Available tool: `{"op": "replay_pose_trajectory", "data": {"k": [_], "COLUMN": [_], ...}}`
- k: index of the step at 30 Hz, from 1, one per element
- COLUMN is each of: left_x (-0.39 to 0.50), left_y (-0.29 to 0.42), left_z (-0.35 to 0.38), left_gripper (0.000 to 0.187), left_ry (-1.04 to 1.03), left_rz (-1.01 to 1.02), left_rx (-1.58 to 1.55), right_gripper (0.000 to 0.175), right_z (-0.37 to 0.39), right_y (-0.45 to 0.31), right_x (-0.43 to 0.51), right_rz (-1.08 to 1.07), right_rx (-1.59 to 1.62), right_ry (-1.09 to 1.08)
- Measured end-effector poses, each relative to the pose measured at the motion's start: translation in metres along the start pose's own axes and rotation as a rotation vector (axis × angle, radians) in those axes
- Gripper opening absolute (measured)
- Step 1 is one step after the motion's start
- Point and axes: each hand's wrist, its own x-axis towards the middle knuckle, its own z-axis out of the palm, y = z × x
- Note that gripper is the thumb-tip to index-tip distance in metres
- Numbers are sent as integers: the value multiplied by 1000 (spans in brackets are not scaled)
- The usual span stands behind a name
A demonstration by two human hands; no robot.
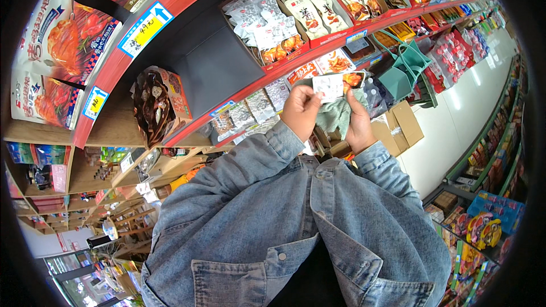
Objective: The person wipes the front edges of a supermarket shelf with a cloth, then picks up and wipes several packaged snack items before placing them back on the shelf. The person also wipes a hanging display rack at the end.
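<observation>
Between both hands, in front of my chest, is a small snack packet (328,88), white with a food picture at its right end. My left hand (300,108) pinches its left side between thumb and fingers. At the other side, my right hand (359,123) has its thumb against the packet's lower edge. A grey-green cloth (333,116) hangs bunched under the packet, also in my right hand; its fingers are partly hidden. Behind the hands, an open display box of white snack packets (273,30) stands on the red-edged shelf (281,68).
A brown snack bag in an open box (178,89) stands left on the shelf. More boxed pouches (313,8) line it to the right. Beyond my right hand are a teal bag (405,70) and an open cardboard box (396,128) on the pale floor (448,136).
</observation>
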Motion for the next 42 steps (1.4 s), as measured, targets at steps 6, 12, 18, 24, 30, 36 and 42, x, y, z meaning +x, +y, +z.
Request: {"op": "replay_pose_trajectory", "data": {"k": [6,12,18,24,30,36,42], "left_x": [-12,-8,10,77,140,172,199], "left_y": [5,-4,30,54,87,81,67], "left_z": [6,-4,-8,-54,-74,-66,-71], "left_gripper": [21,13,11,17,21,25,27], "left_ry": [-160,-152,-111,30,4,-99,-29], "left_rz": [21,83,124,317,509,359,224], "left_rx": [219,398,452,881,1250,1357,1276], "right_gripper": [37,45,52,50,47,46,44], "right_z": [-14,-19,-29,-16,-38,-58,-64], "right_y": [-5,1,-3,-10,-3,-4,-7], "right_x": [5,2,1,-11,-13,-15,-19], "right_rz": [-167,-100,68,78,106,91,90], "right_rx": [-302,-444,-320,-287,-264,-240,-203], "right_ry": [316,453,333,351,360,406,411]}}
